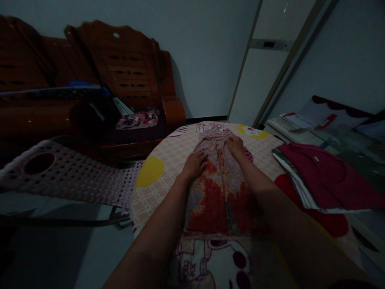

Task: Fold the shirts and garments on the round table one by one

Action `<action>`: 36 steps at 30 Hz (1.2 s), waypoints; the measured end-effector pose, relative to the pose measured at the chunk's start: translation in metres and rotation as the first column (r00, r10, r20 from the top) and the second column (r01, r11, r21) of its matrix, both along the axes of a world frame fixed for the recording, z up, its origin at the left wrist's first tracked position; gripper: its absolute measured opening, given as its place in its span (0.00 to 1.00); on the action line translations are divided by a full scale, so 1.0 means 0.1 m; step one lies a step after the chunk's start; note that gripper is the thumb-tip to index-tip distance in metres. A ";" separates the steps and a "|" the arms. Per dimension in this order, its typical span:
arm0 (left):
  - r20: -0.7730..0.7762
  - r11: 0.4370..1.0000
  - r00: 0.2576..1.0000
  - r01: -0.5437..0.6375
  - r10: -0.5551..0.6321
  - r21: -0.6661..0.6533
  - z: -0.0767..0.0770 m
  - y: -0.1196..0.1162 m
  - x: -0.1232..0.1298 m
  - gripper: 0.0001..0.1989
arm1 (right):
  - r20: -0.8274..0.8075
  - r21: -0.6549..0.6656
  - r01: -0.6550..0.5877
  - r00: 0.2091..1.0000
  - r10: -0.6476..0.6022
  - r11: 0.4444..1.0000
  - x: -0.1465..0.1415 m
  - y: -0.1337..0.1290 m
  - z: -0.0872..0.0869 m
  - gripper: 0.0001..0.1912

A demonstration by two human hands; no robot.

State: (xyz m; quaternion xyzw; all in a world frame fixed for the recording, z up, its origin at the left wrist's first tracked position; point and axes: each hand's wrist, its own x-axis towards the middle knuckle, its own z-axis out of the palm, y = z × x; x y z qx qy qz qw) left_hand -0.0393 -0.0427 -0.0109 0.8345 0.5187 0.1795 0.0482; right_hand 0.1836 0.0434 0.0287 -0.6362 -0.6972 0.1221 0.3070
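Note:
A mauve-grey shirt [207, 192] with large rust-red patches lies spread out, its collar end pointing away from me. It rests on a round table [159, 208] covered by a patterned cloth. My left hand [195, 165] lies on the shirt's upper left edge, fingers stretched out. At the upper right, near the collar, my right hand [236, 145] has its fingers closed on the shirt's edge. My right forearm covers part of the shirt's right side.
Folded clothes with a dark pink top [327, 176] are stacked at the table's right. Beyond them a cabinet [276, 128] bears papers. A woven chair [99, 180] stands left. Behind it, a wooden sofa [129, 76] holds a crumpled cloth [140, 119]. A tall white unit [255, 76] stands at the back.

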 end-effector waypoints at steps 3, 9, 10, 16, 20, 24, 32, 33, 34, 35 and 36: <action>-0.044 1.000 0.999 -0.017 0.016 -0.018 0.02 -0.01 0.02 0.25 | 0.275 -0.011 -0.234 0.934 0.228 0.972 0.14 -0.26 -0.10 0.16; -0.083 1.000 0.996 -0.013 0.012 -0.021 0.03 -0.03 0.03 0.26 | 0.405 0.009 -0.320 0.868 0.289 0.947 0.28 -0.93 -0.33 0.27; -0.084 1.000 0.996 -0.014 0.012 -0.018 0.03 -0.04 0.03 0.26 | 0.408 -0.004 -0.368 0.848 0.337 0.930 0.28 -1.08 -0.36 0.28; -0.095 0.996 0.993 -0.077 0.073 -0.046 0.12 -0.17 0.07 0.23 | 0.306 -0.076 -0.509 0.807 0.506 0.857 0.38 -1.94 -0.44 0.29; -0.094 0.996 0.994 -0.065 0.060 -0.056 0.26 -0.36 0.14 0.16 | 0.222 -0.059 -0.515 0.828 0.514 0.855 0.65 -2.20 -0.32 0.19; -0.077 0.994 0.996 0.044 -0.051 -0.097 0.39 -0.69 0.23 0.11 | 0.177 -0.051 -0.589 0.789 0.588 0.806 0.86 -2.39 -0.19 0.12; -0.151 0.816 0.885 0.325 -0.441 -0.478 0.76 -1.45 0.15 0.24 | 0.258 -0.138 -0.668 0.688 0.678 0.731 0.88 -2.79 -0.08 0.19; -0.177 0.818 0.870 0.337 -0.459 -0.467 0.78 -1.52 0.14 0.29 | 0.302 -0.149 -0.671 0.669 0.680 0.726 0.86 -2.82 -0.08 0.19; -0.206 0.826 0.857 0.351 -0.473 -0.441 0.77 -1.59 0.13 0.31 | 0.345 -0.159 -0.668 0.652 0.675 0.727 0.84 -2.86 -0.09 0.18; -0.236 0.839 0.846 0.362 -0.479 -0.405 0.75 -1.65 0.13 0.32 | 0.385 -0.170 -0.661 0.638 0.667 0.731 0.81 -2.88 -0.10 0.18; -0.264 0.855 0.839 0.369 -0.475 -0.365 0.72 -1.71 0.14 0.30 | 0.421 -0.182 -0.650 0.626 0.656 0.738 0.78 -2.89 -0.12 0.17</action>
